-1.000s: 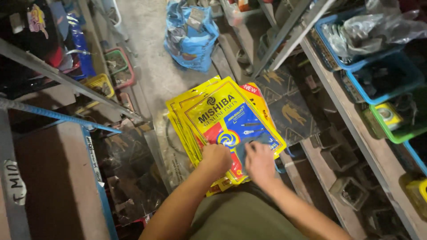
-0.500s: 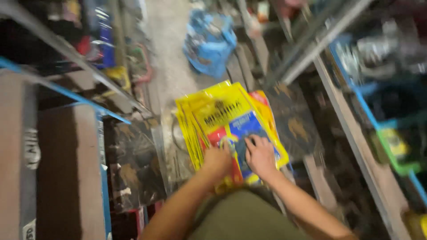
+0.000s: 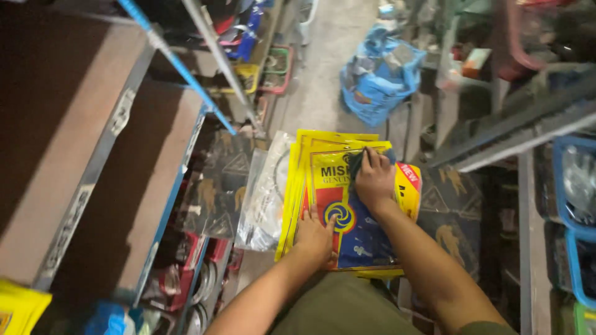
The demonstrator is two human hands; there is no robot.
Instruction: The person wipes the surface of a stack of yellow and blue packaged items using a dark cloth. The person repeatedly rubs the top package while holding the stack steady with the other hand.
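1. Left hand (image 3: 315, 237) lies flat, palm down, fingers spread forward.
2. Right hand (image 3: 374, 180) reaches farther ahead, fingers curled (grip unclear).
3. Both forearms bare, angled inward.

We see our bare left hand (image 3: 315, 239) and right hand (image 3: 374, 181), forearms uncovered, above olive-green clothing (image 3: 338, 307) at the lap.

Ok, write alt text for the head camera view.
Seen from above, a person's left hand steadies a stack of flat yellow packets while the right hand presses a dark cloth on the top one. Cluttered shelves flank a narrow aisle, with a blue bag on the floor ahead.
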